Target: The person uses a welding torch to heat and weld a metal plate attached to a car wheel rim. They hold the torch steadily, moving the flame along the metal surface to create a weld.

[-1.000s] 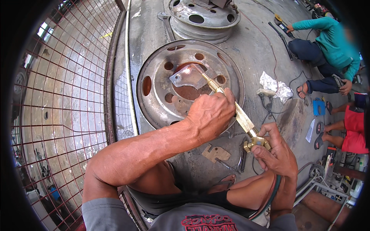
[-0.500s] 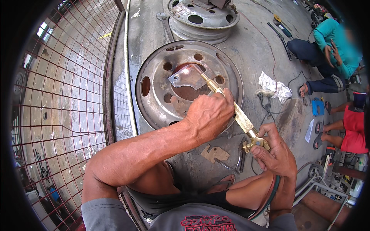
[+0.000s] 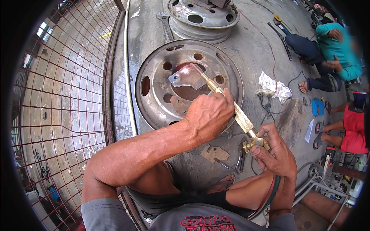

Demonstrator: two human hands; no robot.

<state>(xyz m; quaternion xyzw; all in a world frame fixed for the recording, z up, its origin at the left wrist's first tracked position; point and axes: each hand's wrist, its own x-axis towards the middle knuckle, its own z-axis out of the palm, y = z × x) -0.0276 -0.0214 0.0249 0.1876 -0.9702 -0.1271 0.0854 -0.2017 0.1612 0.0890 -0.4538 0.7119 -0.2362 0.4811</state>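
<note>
A brass gas torch (image 3: 243, 120) runs slantwise between my hands. My left hand (image 3: 210, 113) is closed round its handle near the front. Farther back, my right hand (image 3: 275, 151) grips the valve end beside the knobs. The torch's bent copper tip points at the upper edge of a metal plate (image 3: 189, 81), where a small spot glows bright. That plate lies across the centre opening of a steel wheel rim (image 3: 144, 109). A smaller rusty piece (image 3: 179, 106) rests on the rim just left of my left hand.
Another wheel rim (image 3: 202, 29) lies beyond, near an adjustable wrench (image 3: 165, 26). A red wire-mesh fence (image 3: 65, 126) stands at left. A cut plate (image 3: 215, 153) and pliers (image 3: 241, 159) lie by my foot. Two people sit at right, past a white cloth (image 3: 274, 86) and cables.
My hands, the torch and the plate look the same. The person in teal at the right has shifted their arms and legs.
</note>
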